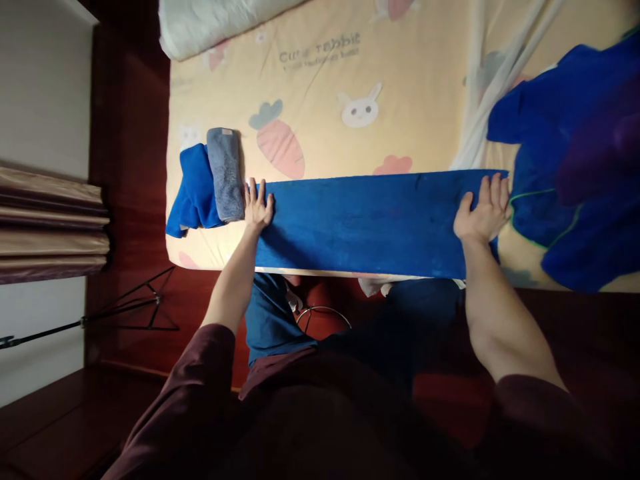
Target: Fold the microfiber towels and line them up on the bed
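Note:
A long blue towel (pixel 360 223) lies flat in a wide strip along the near edge of the bed. My left hand (pixel 258 205) rests on its left end, fingers spread. At the opposite end, my right hand (pixel 484 210) presses down with the fingers stretched out and the thumb apart. Just left of my left hand lies a folded grey towel (pixel 225 177), and beside it a loosely folded blue cloth (pixel 196 190). To the right of my right hand is a crumpled heap of blue cloth (pixel 565 133) with a green edge line.
A yellow bed sheet (pixel 320 120) printed with carrots and rabbits covers the bed. White netting (pixel 483 100) hangs at the right, and a pale bedding roll (pixel 215 23) lies at the back. A black tripod (pixel 150 303) stands on the floor at left, near a striped curtain (pixel 50 223).

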`<state>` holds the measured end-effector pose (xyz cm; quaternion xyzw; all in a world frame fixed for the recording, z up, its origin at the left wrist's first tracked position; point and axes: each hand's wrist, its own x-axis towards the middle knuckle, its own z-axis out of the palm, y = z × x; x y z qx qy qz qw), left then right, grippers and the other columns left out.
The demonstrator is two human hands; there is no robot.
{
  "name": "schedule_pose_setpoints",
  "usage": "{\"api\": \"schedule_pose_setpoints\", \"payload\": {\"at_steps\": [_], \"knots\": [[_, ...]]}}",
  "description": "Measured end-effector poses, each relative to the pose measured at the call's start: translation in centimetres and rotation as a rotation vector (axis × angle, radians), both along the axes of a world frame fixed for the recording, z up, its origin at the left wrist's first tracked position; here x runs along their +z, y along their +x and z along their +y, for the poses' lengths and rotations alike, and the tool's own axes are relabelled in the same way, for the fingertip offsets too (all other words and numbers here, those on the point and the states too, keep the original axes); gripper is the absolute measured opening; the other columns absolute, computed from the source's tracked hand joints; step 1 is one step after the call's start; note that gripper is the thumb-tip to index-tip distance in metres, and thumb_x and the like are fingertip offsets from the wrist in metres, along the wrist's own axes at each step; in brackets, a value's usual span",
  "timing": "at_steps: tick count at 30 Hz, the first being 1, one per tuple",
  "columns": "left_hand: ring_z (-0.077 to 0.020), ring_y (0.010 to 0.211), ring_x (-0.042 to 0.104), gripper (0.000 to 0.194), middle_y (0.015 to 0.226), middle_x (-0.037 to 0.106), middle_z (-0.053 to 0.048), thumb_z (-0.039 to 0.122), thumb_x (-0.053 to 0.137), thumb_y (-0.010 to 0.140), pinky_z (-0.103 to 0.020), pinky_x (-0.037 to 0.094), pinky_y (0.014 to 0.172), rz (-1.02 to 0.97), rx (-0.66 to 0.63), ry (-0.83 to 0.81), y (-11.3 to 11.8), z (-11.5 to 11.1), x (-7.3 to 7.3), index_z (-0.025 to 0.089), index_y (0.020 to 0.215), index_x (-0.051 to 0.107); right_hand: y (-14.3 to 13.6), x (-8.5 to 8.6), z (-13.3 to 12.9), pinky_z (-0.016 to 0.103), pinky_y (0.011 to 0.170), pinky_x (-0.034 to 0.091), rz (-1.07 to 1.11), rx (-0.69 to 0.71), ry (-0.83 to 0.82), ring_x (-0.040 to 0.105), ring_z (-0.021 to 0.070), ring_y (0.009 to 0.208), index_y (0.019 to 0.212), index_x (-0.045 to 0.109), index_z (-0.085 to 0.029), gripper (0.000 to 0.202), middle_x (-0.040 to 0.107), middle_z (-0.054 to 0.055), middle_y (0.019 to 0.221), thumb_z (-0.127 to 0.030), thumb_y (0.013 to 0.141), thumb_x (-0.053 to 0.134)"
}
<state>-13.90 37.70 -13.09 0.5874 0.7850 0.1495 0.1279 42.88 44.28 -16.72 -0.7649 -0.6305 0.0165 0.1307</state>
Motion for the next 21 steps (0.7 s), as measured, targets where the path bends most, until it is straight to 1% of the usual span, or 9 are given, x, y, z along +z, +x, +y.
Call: {"api": "schedule_pose_setpoints", "payload": {"at_steps": [2, 5, 8, 11, 14, 16, 18, 21], "knots": [[-0.0268, 0.16, -0.005, 0.07, 0.173, 0.01, -0.009, 0.052, 0.037, 0.103, -0.052, 0.0, 0.13, -0.022, -0.014, 0.012, -0.8, 0.0, -0.3, 0.012, 0.16, 0.032, -0.1, 0.3, 0.0, 0.045, 0.121, 0.029, -0.009, -0.007, -0.021, 0.025, 0.0179, 0.156, 0.157, 0.043, -0.018, 0.056, 0.037, 0.011, 0.165, -0.034, 0.104, 0.034], [-0.0266, 0.16, -0.007, 0.071, 0.173, 0.01, -0.009, 0.053, 0.038, 0.103, -0.052, -0.003, 0.13, -0.049, -0.023, 0.022, -0.6, 0.3, -0.5, 0.011, 0.16, 0.03, 0.0, 0.9, 0.2, 0.043, 0.122, 0.028, -0.002, 0.005, -0.049, 0.023, 0.0178, 0.157, 0.159, 0.04, -0.017, 0.056, 0.034, 0.01, 0.166, -0.034, 0.106, 0.031], [-0.0253, 0.16, -0.009, 0.069, 0.174, 0.01, -0.006, 0.049, 0.041, 0.104, -0.051, -0.007, 0.13, -0.079, -0.033, 0.019, 0.0, 0.6, 0.0, 0.012, 0.16, 0.029, 0.3, 0.9, 0.4, 0.048, 0.122, 0.029, 0.01, 0.042, -0.075, 0.021, 0.0203, 0.157, 0.159, 0.036, -0.014, 0.057, 0.031, 0.013, 0.168, -0.035, 0.107, 0.027], [-0.0253, 0.159, -0.01, 0.066, 0.174, 0.008, -0.007, 0.043, 0.04, 0.107, -0.057, -0.011, 0.128, -0.093, -0.044, -0.013, 0.5, 0.6, 0.8, 0.005, 0.159, 0.023, 0.8, 0.5, 0.6, 0.05, 0.123, 0.027, -0.002, 0.06, -0.08, 0.019, 0.0204, 0.158, 0.16, 0.032, -0.013, 0.057, 0.028, 0.013, 0.169, -0.036, 0.109, 0.022], [-0.0256, 0.158, -0.01, 0.064, 0.174, 0.005, -0.008, 0.037, 0.041, 0.109, -0.06, -0.013, 0.126, -0.092, -0.035, -0.04, 0.7, 0.6, 1.2, 0.0, 0.157, 0.019, 0.7, 0.6, 0.6, 0.048, 0.125, 0.024, -0.035, 0.068, -0.096, 0.016, 0.0182, 0.158, 0.161, 0.029, -0.012, 0.057, 0.025, 0.014, 0.169, -0.034, 0.11, 0.017], [-0.0257, 0.158, -0.011, 0.064, 0.174, 0.002, -0.007, 0.035, 0.044, 0.108, -0.059, -0.013, 0.126, -0.095, -0.027, -0.046, 0.7, 0.7, 1.1, 0.0, 0.156, 0.02, 0.2, 1.3, 0.4, 0.047, 0.125, 0.021, -0.072, 0.079, -0.121, 0.014, 0.0161, 0.158, 0.161, 0.028, -0.009, 0.057, 0.023, 0.017, 0.169, -0.031, 0.111, 0.013], [-0.0261, 0.158, -0.011, 0.064, 0.174, 0.0, -0.007, 0.033, 0.045, 0.108, -0.058, -0.013, 0.127, -0.101, -0.023, -0.039, 0.5, 0.8, 0.7, 0.0, 0.156, 0.02, -0.5, 2.3, 0.2, 0.046, 0.125, 0.018, -0.128, 0.095, -0.169, 0.012, 0.0136, 0.158, 0.159, 0.027, -0.004, 0.058, 0.019, 0.021, 0.17, -0.026, 0.111, 0.006], [-0.0268, 0.157, -0.012, 0.065, 0.174, -0.001, -0.008, 0.032, 0.047, 0.107, -0.058, -0.014, 0.126, -0.101, -0.024, -0.031, -0.1, 0.9, -0.2, -0.001, 0.156, 0.02, -1.5, 3.7, -0.1, 0.043, 0.125, 0.014, -0.27, 0.129, -0.293, 0.008, 0.0093, 0.158, 0.157, 0.025, 0.004, 0.062, 0.006, 0.026, 0.17, -0.021, 0.108, -0.004]]}}
